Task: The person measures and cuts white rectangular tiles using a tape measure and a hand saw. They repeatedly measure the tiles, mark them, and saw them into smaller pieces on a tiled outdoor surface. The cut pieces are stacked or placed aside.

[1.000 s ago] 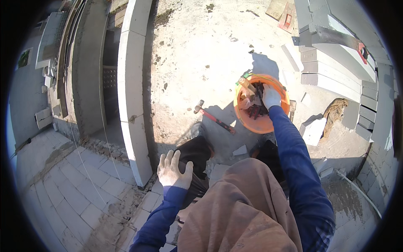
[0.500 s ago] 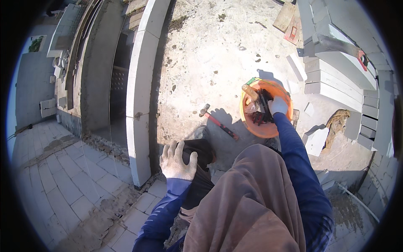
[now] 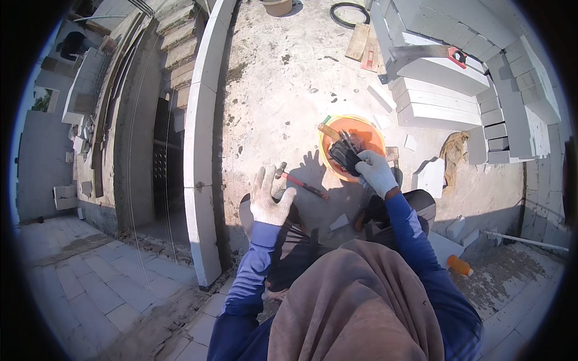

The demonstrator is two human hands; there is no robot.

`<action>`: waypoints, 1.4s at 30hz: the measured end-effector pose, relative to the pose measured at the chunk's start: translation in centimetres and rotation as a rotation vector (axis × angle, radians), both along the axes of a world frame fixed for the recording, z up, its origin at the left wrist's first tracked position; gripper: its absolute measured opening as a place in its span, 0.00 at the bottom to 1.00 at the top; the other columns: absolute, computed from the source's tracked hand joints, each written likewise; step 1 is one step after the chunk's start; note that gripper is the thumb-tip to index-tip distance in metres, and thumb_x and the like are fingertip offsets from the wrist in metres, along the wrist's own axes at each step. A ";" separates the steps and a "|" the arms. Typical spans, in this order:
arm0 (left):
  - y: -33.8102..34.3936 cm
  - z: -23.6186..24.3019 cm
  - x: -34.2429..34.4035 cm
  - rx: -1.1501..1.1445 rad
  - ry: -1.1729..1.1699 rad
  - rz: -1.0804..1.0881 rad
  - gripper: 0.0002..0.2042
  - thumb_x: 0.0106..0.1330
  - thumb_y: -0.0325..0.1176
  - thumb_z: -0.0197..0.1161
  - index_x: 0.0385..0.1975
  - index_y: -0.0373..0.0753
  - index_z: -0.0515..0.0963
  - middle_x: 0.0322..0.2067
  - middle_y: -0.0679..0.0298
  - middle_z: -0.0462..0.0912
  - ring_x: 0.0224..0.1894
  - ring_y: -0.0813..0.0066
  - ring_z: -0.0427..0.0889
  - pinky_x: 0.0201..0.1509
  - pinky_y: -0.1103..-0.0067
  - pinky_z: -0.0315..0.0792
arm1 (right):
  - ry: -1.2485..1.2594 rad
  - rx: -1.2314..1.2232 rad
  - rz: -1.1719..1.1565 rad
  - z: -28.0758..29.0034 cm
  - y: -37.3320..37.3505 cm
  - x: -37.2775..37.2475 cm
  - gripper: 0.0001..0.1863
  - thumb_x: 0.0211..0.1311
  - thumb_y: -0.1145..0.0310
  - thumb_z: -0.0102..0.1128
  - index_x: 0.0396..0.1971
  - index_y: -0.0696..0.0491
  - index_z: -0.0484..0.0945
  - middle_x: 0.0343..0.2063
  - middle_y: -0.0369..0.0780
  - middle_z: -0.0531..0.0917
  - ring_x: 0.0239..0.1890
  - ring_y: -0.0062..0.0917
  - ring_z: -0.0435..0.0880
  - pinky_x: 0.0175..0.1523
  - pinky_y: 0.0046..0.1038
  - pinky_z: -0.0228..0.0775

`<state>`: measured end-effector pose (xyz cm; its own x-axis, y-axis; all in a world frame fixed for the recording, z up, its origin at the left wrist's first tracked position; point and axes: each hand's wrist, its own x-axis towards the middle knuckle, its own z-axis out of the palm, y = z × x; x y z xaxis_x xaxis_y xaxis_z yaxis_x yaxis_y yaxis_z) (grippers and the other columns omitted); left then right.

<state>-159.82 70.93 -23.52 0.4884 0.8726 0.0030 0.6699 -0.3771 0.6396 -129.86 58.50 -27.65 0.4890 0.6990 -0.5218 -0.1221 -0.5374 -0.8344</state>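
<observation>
My right hand (image 3: 379, 174), in a white glove, is closed on a black object with thin dark rods (image 3: 345, 155); its exact kind is unclear. It is over an orange bucket (image 3: 374, 138) that stands on the concrete floor in front of me. A wooden-handled tool (image 3: 329, 131) leans at the bucket's left rim. Gloved too, my left hand (image 3: 269, 203) is spread above my left knee and holds nothing. A hammer with a red and black handle (image 3: 306, 186) lies on the floor just right of it.
A low white block wall (image 3: 203, 138) runs along the left, beside a gap. White blocks (image 3: 436, 102) are stacked at right, with a handsaw (image 3: 430, 53) on top. A brown cloth (image 3: 453, 157), boards (image 3: 357, 41) and an orange bottle (image 3: 459, 265) lie about.
My right hand has come up from inside the bucket with the black object in its grip. My left hand stays spread. The view has shifted, showing more of the floor ahead.
</observation>
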 end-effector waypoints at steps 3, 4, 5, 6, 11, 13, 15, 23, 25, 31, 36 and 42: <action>-2.0 1.9 2.5 -0.385 -0.333 -0.261 0.48 0.57 0.38 0.83 0.78 0.39 0.64 0.78 0.41 0.60 0.74 0.49 0.72 0.73 0.59 0.71 | 0.133 0.066 0.083 5.4 -3.0 -2.2 0.12 0.69 0.70 0.59 0.46 0.59 0.84 0.29 0.38 0.87 0.22 0.19 0.83 0.27 0.25 0.76; -2.2 2.0 3.3 -0.018 -0.329 -0.441 0.41 0.64 0.38 0.79 0.76 0.38 0.66 0.70 0.46 0.74 0.65 0.57 0.83 0.61 0.64 0.82 | 0.143 0.063 0.129 5.9 -3.9 -2.6 0.12 0.70 0.69 0.58 0.46 0.58 0.84 0.28 0.37 0.86 0.21 0.18 0.82 0.26 0.24 0.75; -2.9 1.7 3.6 -0.407 -0.453 -0.427 0.37 0.67 0.37 0.76 0.74 0.38 0.68 0.65 0.49 0.78 0.60 0.60 0.85 0.57 0.67 0.83 | 0.181 0.132 0.204 5.8 -5.0 -2.9 0.12 0.71 0.69 0.57 0.45 0.58 0.84 0.27 0.35 0.84 0.20 0.17 0.81 0.26 0.24 0.74; -3.5 1.2 3.7 -0.796 -0.564 -0.406 0.33 0.69 0.36 0.74 0.73 0.38 0.70 0.60 0.52 0.82 0.56 0.64 0.88 0.52 0.70 0.85 | 0.231 0.257 0.267 5.3 -6.3 -3.3 0.12 0.72 0.69 0.55 0.45 0.58 0.84 0.25 0.34 0.83 0.20 0.16 0.80 0.25 0.24 0.73; -9.8 -5.2 0.4 -1.510 -0.458 0.016 0.26 0.80 0.35 0.59 0.77 0.49 0.67 0.62 0.60 0.82 0.46 0.61 0.92 0.47 0.66 0.87 | 0.418 -0.198 0.700 0.3 -11.8 -8.5 0.13 0.78 0.63 0.52 0.39 0.55 0.83 0.20 0.29 0.76 0.17 0.12 0.71 0.21 0.20 0.64; -12.5 -7.2 -1.6 -1.606 -0.828 0.088 0.37 0.80 0.31 0.59 0.85 0.51 0.49 0.67 0.56 0.77 0.58 0.56 0.87 0.57 0.60 0.85 | 0.604 -0.345 0.557 -0.4 -13.2 -10.3 0.14 0.79 0.61 0.51 0.40 0.54 0.83 0.20 0.28 0.75 0.16 0.11 0.69 0.20 0.21 0.63; -14.0 -8.7 -1.7 -1.294 -0.671 -0.151 0.33 0.78 0.30 0.64 0.80 0.38 0.59 0.63 0.60 0.79 0.62 0.70 0.80 0.63 0.75 0.78 | 0.529 -0.330 0.657 -0.1 -13.8 -11.4 0.16 0.80 0.60 0.51 0.44 0.54 0.85 0.20 0.28 0.77 0.17 0.12 0.72 0.20 0.20 0.65; -13.1 -9.3 0.6 -0.808 -0.932 0.267 0.15 0.69 0.29 0.74 0.50 0.37 0.76 0.36 0.66 0.84 0.35 0.78 0.84 0.43 0.79 0.80 | 0.118 0.199 0.031 3.2 -14.4 -14.3 0.22 0.77 0.55 0.61 0.60 0.55 0.80 0.47 0.41 0.86 0.38 0.23 0.86 0.46 0.26 0.81; -14.2 -8.6 1.2 -1.008 -0.914 0.362 0.15 0.68 0.29 0.74 0.50 0.36 0.77 0.38 0.66 0.84 0.39 0.79 0.84 0.45 0.80 0.78 | -0.263 0.244 0.246 4.2 -14.6 -15.3 0.22 0.75 0.58 0.64 0.61 0.55 0.80 0.46 0.41 0.86 0.44 0.23 0.86 0.51 0.28 0.79; -13.6 0.2 2.9 -0.800 -0.993 0.274 0.20 0.78 0.43 0.65 0.57 0.31 0.82 0.45 0.63 0.86 0.42 0.83 0.80 0.49 0.81 0.76 | -0.441 0.427 -0.076 9.0 -13.9 -15.2 0.22 0.67 0.69 0.70 0.60 0.57 0.80 0.45 0.45 0.88 0.47 0.31 0.89 0.52 0.32 0.81; -11.7 15.3 0.9 -0.600 -1.022 -0.020 0.18 0.77 0.34 0.66 0.60 0.30 0.82 0.51 0.57 0.87 0.51 0.75 0.84 0.57 0.78 0.79 | -0.481 0.752 -0.030 18.4 -13.4 -11.1 0.19 0.70 0.75 0.69 0.59 0.54 0.78 0.56 0.46 0.84 0.53 0.29 0.88 0.53 0.27 0.83; -14.1 29.1 -3.0 0.059 -1.095 -0.294 0.26 0.59 0.25 0.81 0.59 0.32 0.83 0.61 0.46 0.84 0.61 0.62 0.85 0.63 0.70 0.80 | -0.963 1.220 0.026 34.4 -15.7 -13.0 0.32 0.55 0.71 0.83 0.60 0.52 0.80 0.64 0.49 0.79 0.62 0.40 0.84 0.62 0.38 0.83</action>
